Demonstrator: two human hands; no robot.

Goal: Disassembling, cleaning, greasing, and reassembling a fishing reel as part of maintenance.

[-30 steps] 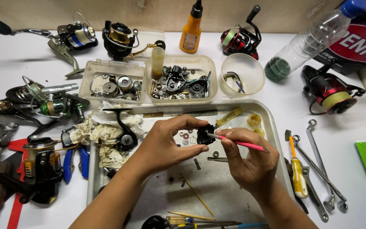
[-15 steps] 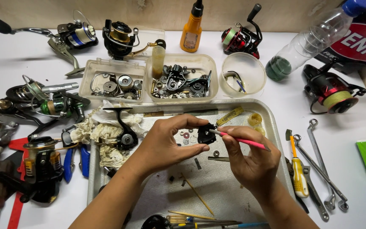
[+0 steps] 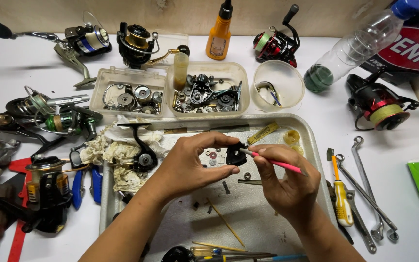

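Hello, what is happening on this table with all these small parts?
A person works over a metal tray on a white table crowded with fishing reels. The left hand pinches a small black reel part between thumb and fingers. The right hand holds a thin pink tool like a pen, its tip at that part. Two clear boxes of parts sit behind the tray, wrenches to the right.
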